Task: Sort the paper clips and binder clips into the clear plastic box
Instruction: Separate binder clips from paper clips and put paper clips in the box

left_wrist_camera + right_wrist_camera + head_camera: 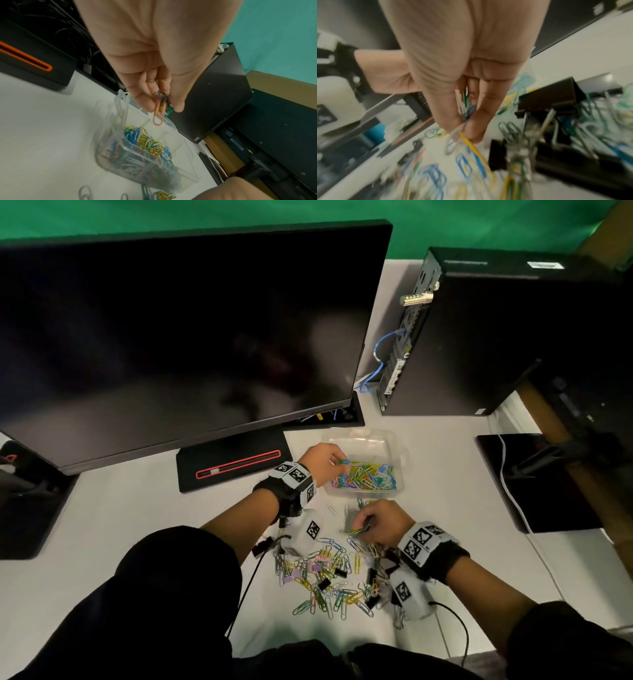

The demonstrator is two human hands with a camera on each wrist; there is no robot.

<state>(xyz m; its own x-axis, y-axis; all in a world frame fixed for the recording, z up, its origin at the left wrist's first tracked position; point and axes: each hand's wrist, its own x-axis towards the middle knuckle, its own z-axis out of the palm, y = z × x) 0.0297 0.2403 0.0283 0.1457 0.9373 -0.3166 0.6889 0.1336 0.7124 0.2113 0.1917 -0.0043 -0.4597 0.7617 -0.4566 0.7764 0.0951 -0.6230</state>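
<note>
The left hand [320, 458] is over the near-left part of the clear plastic box [394, 440] and pinches a small bunch of paper clips [162, 106] between the thumb and the curled fingers. In the left wrist view the bunch shows a pink clip hanging lowest, with blue, yellow and green ones above it, all clear of the box. The box stands on the white desk [137, 515], in front of the monitor base [233, 463] and near the black computer case [496, 337]. Its near compartment is already filled with coloured paper clips [366, 475]; the far compartment looks bare, though the plastic is hard to read.

The right hand [383, 523] is low over the desk, just in front of the box. Its thumb and fingers are closed on a few paper clips [465, 108], green, white and blue, and a yellow clip [471, 144] hangs out below the fingertips. This view is blurred, so I cannot count them.

Between the two wrists lies the loose pile of paper clips [329, 580] mixed with black binder clips [371, 575]. In the right wrist view one large black binder clip [551, 97] sits just beside the fingers, not touched. A single pale clip [331, 509] lies apart, near the left wrist
</note>
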